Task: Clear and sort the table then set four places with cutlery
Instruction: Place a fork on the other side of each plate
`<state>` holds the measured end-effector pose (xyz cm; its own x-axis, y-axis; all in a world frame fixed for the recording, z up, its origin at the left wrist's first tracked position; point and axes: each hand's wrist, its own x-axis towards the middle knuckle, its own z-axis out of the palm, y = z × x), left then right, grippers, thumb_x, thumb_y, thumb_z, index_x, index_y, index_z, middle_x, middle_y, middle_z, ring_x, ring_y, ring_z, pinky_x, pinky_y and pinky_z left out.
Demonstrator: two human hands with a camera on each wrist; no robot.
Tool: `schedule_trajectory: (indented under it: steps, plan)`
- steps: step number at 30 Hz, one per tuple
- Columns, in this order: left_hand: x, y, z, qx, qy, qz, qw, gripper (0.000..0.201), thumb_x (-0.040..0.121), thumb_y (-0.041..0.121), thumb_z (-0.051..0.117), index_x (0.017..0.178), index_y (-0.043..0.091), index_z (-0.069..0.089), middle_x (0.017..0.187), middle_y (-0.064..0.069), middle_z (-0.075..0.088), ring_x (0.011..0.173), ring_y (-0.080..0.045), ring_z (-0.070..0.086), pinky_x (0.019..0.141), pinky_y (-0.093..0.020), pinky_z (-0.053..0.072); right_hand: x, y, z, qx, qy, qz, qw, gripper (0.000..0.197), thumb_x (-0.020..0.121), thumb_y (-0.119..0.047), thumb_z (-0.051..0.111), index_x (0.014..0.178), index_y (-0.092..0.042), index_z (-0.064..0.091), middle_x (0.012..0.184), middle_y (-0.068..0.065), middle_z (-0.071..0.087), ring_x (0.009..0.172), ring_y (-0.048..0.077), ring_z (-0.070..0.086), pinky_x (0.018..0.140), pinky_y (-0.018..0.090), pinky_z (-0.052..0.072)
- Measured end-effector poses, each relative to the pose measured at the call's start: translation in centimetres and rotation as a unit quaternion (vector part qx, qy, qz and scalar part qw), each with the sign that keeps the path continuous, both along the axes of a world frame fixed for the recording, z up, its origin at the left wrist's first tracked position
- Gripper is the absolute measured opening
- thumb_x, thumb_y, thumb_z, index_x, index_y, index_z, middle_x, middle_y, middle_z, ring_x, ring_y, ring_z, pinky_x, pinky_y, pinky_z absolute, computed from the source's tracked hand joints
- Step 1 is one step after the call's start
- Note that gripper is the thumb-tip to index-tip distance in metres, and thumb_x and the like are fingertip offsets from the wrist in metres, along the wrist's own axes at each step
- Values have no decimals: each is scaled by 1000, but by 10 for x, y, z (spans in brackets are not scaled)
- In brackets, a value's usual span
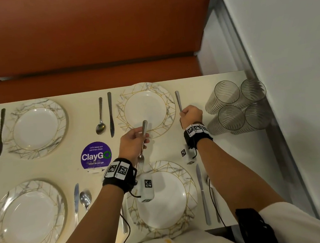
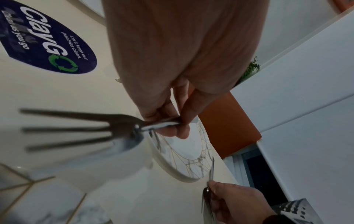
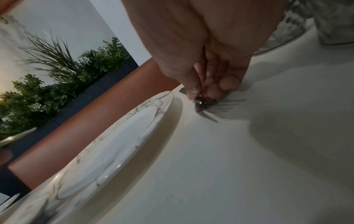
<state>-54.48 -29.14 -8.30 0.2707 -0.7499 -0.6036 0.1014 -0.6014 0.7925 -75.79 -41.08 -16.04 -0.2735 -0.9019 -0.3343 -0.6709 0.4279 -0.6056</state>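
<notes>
We see the left hand (image 1: 133, 142) grip one fork (image 1: 143, 140) at frame centre above the worktop (image 1: 176, 150); the right hand (image 1: 191, 116) pinches a second fork (image 1: 178, 100) right of the far plate (image 1: 145, 110).

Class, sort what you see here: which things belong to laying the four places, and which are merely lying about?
Part of the job:
four plates, e.g. far right plate
left hand holding a fork
right hand holding a second fork
knives and spoons, e.g. spoon

Lying about:
four glasses
ClayGo sticker

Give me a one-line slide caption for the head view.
Both hands hold forks: left hand lifts one between two plates, right hand sets another beside the far plate.
</notes>
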Motion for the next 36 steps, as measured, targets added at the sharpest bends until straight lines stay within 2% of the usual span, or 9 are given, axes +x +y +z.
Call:
schedule_trajectory:
  steps: [6, 11, 14, 18, 21, 24, 26, 32, 36]
  plan:
    - [13, 1, -7, -6, 17, 36, 999, 22, 96, -4, 64, 116, -1, 69, 86, -19, 74, 75, -24, 71, 73, -35, 62, 5, -18, -3, 2, -14, -10, 1000, 10, 91, -11, 67, 91, -4, 73, 94, 16, 72, 87, 32, 70, 81, 41, 60]
    - [16, 2, -8, 1, 25, 42, 999, 9, 95, -2, 66, 100, 4, 73, 85, -17, 75, 82, -31, 71, 86, -45, 61, 5, -32, -11, 9, -24, -21, 999, 7, 90, -9, 67, 86, -6, 73, 90, 15, 71, 81, 35, 71, 73, 46, 62]
    - [15, 0, -6, 4, 29, 50, 998, 9, 95, -1, 67, 100, 4, 73, 87, -16, 76, 83, -30, 73, 84, -44, 62, 4, -34, -6, 7, -24, -19, 1000, 9, 92, -10, 66, 91, -4, 73, 93, 16, 71, 83, 34, 71, 76, 45, 62]
    - [14, 1, -4, 12, 36, 44, 998, 13, 97, 3, 67, 109, 2, 72, 89, -10, 79, 84, -24, 76, 72, -33, 61, 3, -26, 3, -21, -6, -25, 999, 15, 94, -17, 66, 101, -5, 71, 100, 12, 69, 90, 27, 68, 81, 35, 59]
    - [13, 1, -4, 7, 31, 46, 998, 11, 97, 4, 68, 107, 2, 72, 85, -10, 76, 81, -24, 73, 73, -37, 62, 8, -12, 20, -87, -1, -26, 996, 12, 92, -11, 61, 100, -13, 69, 100, 8, 68, 90, 24, 66, 74, 28, 54]
    - [15, 0, -3, -5, 25, 61, 998, 14, 96, 4, 70, 108, -1, 71, 88, -16, 74, 82, -29, 70, 79, -41, 63, 26, 13, 39, -154, -41, 21, 987, 16, 91, -10, 60, 102, -16, 70, 96, 3, 68, 84, 17, 64, 73, 26, 54]
    - [18, 0, -2, -17, 20, 71, 997, 17, 96, 4, 69, 111, -3, 69, 90, -19, 75, 79, -28, 70, 76, -37, 63, 44, 36, 48, -161, -95, 58, 981, 15, 92, -9, 62, 103, -15, 71, 93, -1, 69, 80, 11, 64, 73, 23, 55]
    - [38, 8, -2, -49, -10, 100, 994, 14, 95, 10, 73, 107, 3, 73, 87, -15, 72, 77, -24, 66, 64, -26, 60, 103, 102, 61, -45, -189, 192, 962, 11, 94, -24, 67, 102, -17, 71, 83, -17, 63, 73, -8, 57, 66, 3, 41]
    - [64, 20, 0, -63, -38, 91, 993, 5, 95, 14, 73, 100, 13, 74, 88, -9, 73, 76, -19, 67, 63, -26, 56, 136, 123, 65, -9, -205, 221, 953, 7, 90, -17, 67, 94, -17, 72, 83, -12, 70, 78, 2, 64, 73, 15, 51]
